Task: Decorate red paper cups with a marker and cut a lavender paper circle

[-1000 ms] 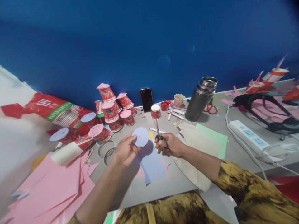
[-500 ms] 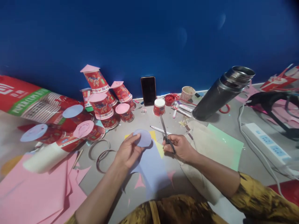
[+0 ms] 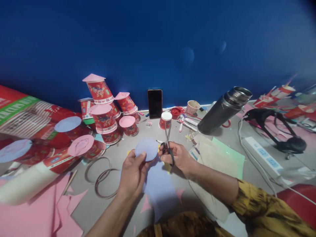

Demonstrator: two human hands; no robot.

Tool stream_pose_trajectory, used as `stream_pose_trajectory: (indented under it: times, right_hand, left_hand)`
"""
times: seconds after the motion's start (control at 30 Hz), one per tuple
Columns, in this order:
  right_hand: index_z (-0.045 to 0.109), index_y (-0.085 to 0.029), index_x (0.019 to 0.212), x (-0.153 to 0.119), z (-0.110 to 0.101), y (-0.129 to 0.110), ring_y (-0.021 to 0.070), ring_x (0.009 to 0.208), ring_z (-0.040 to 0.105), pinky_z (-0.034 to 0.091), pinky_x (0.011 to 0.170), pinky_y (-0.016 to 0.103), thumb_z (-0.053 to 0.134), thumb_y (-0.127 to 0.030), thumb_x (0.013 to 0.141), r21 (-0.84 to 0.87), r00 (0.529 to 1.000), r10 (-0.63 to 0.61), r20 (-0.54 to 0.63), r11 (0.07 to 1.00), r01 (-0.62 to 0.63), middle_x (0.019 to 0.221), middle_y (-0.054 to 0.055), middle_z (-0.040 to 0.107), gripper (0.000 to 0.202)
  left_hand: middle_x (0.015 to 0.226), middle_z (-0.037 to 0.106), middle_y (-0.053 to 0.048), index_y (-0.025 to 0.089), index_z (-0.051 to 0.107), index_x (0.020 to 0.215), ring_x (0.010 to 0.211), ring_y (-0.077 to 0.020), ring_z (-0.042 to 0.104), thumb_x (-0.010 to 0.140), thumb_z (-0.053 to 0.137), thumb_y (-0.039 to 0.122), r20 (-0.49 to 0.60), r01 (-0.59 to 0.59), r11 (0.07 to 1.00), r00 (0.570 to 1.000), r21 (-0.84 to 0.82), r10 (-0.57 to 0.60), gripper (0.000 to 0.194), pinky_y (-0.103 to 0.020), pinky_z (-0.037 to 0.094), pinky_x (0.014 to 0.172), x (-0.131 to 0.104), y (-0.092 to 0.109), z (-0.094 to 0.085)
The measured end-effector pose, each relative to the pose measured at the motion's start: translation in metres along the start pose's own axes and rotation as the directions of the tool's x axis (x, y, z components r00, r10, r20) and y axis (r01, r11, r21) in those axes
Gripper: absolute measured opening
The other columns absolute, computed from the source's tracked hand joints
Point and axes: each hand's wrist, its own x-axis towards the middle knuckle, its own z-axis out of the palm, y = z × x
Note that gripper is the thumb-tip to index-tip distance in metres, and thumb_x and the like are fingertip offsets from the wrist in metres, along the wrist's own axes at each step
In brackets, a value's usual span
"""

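Note:
Between thumb and fingers, my left hand (image 3: 134, 171) holds a round lilac paper disc (image 3: 146, 149) by its lower left edge. My right hand (image 3: 179, 156) grips the black handles of a pair of scissors (image 3: 168, 138), whose blades point away from me, slightly apart, beside the disc. The blades overlap the view of a small red paper cup (image 3: 165, 121) with a white top. A lilac sheet (image 3: 158, 184) lies on the table below both hands, with pink scraps (image 3: 146, 204) around it.
Red cups with pink paper tops (image 3: 102, 118) are stacked at the left, near two brown rings (image 3: 106, 184). A phone (image 3: 155, 103) stands against the blue wall. At right are a dark flask (image 3: 223, 110), a beige cloth (image 3: 209, 161) and a power strip (image 3: 264, 158).
The view has shifted to the right. My right hand has brought the scissors closer to the lilac disc, and the blades have parted a little. The disc now shows more of its face.

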Motion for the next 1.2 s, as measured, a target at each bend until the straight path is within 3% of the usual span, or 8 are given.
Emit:
stream_pose_trajectory:
  times: [0.13, 0.2, 0.3, 0.43, 0.6, 0.73, 0.83, 1.2]
  right_hand:
    - [0.070, -0.019, 0.082, 0.016, 0.005, 0.012, 0.0130, 0.065, 0.061, 0.050, 0.059, 0.024, 0.097, -0.040, 0.058, -0.038, 0.990, -0.066, -0.122, 0.997, 0.062, 0.071, -0.001, 0.070, 0.042]
    - [0.070, -0.018, 0.080, 0.019, 0.004, 0.015, 0.0121, 0.063, 0.058, 0.048, 0.057, 0.023, 0.097, -0.038, 0.055, -0.065, 0.990, -0.064, -0.129, 0.996, 0.056, 0.069, -0.002, 0.068, 0.042]
    - [0.068, -0.019, 0.079, 0.018, 0.000, 0.016, 0.0113, 0.060, 0.057, 0.046, 0.056, 0.022, 0.097, -0.037, 0.054, -0.069, 0.996, -0.026, -0.084, 0.997, 0.020, 0.067, -0.003, 0.066, 0.042]
    - [0.066, -0.019, 0.079, 0.014, -0.001, 0.018, 0.0115, 0.056, 0.056, 0.045, 0.055, 0.023, 0.098, -0.039, 0.057, -0.030, 0.996, 0.060, 0.060, 0.998, -0.059, 0.065, -0.004, 0.065, 0.044]
    - [0.067, -0.018, 0.081, 0.011, -0.005, 0.024, 0.0101, 0.056, 0.053, 0.041, 0.055, 0.022, 0.101, -0.050, 0.055, -0.024, 0.981, 0.137, 0.137, 0.991, -0.135, 0.065, -0.003, 0.065, 0.054]
    - [0.068, -0.016, 0.082, 0.010, -0.011, 0.028, 0.0071, 0.050, 0.043, 0.031, 0.050, 0.021, 0.083, -0.077, 0.074, -0.112, 0.963, 0.116, 0.243, 0.990, -0.091, 0.066, 0.000, 0.067, 0.063]
    - [0.067, -0.016, 0.081, 0.007, -0.011, 0.027, 0.0073, 0.051, 0.043, 0.032, 0.051, 0.022, 0.076, -0.086, 0.074, -0.191, 0.949, 0.114, 0.295, 0.980, -0.058, 0.068, 0.003, 0.070, 0.072]
    - [0.063, -0.017, 0.072, 0.006, -0.007, 0.030, 0.0096, 0.052, 0.054, 0.037, 0.053, 0.022, 0.088, -0.081, 0.061, -0.257, 0.930, 0.236, 0.282, 0.952, -0.164, 0.060, 0.000, 0.066, 0.070]
  left_hand:
    - [0.095, 0.082, -0.008, 0.014, 0.072, 0.094, 0.083, -0.0231, 0.077, 0.062, 0.098, 0.026, 0.005, 0.014, 0.999, 1.000, 0.042, -0.014, 0.043, -0.034, 0.066, 0.073, -0.005, -0.003, -0.003]
    - [0.096, 0.082, -0.008, 0.014, 0.072, 0.099, 0.082, -0.0220, 0.076, 0.060, 0.098, 0.023, 0.021, 0.043, 0.997, 0.999, 0.064, -0.044, 0.047, -0.032, 0.065, 0.070, -0.004, -0.003, -0.005]
    - [0.086, 0.080, -0.006, 0.013, 0.075, 0.101, 0.070, -0.0189, 0.073, 0.056, 0.098, 0.022, 0.050, 0.103, 0.986, 0.993, 0.134, -0.111, 0.051, -0.028, 0.063, 0.061, -0.002, -0.002, -0.007]
    - [0.076, 0.078, -0.008, 0.009, 0.079, 0.093, 0.060, -0.0179, 0.070, 0.058, 0.100, 0.035, 0.036, 0.152, 0.964, 0.986, 0.217, -0.164, 0.048, -0.028, 0.062, 0.055, 0.003, -0.001, -0.009]
    - [0.067, 0.074, -0.008, 0.009, 0.078, 0.077, 0.053, -0.0151, 0.064, 0.057, 0.100, 0.039, 0.006, 0.118, 0.962, 0.992, 0.245, -0.124, 0.042, -0.024, 0.056, 0.047, 0.006, 0.003, -0.014]
    - [0.063, 0.073, -0.005, 0.012, 0.078, 0.079, 0.053, -0.0167, 0.065, 0.058, 0.098, 0.032, -0.061, 0.065, 0.978, 0.997, 0.200, -0.054, 0.036, -0.026, 0.056, 0.049, 0.006, 0.010, -0.014]
    - [0.064, 0.074, -0.006, 0.012, 0.077, 0.079, 0.059, -0.0224, 0.071, 0.056, 0.096, 0.031, -0.117, 0.007, 0.988, 0.993, 0.153, 0.011, 0.035, -0.030, 0.059, 0.054, 0.004, 0.014, -0.010]
    - [0.074, 0.079, -0.007, 0.014, 0.075, 0.082, 0.071, -0.0288, 0.078, 0.054, 0.096, 0.032, -0.160, -0.023, 0.992, 0.986, 0.122, 0.042, 0.040, -0.036, 0.065, 0.064, 0.000, 0.018, -0.004]
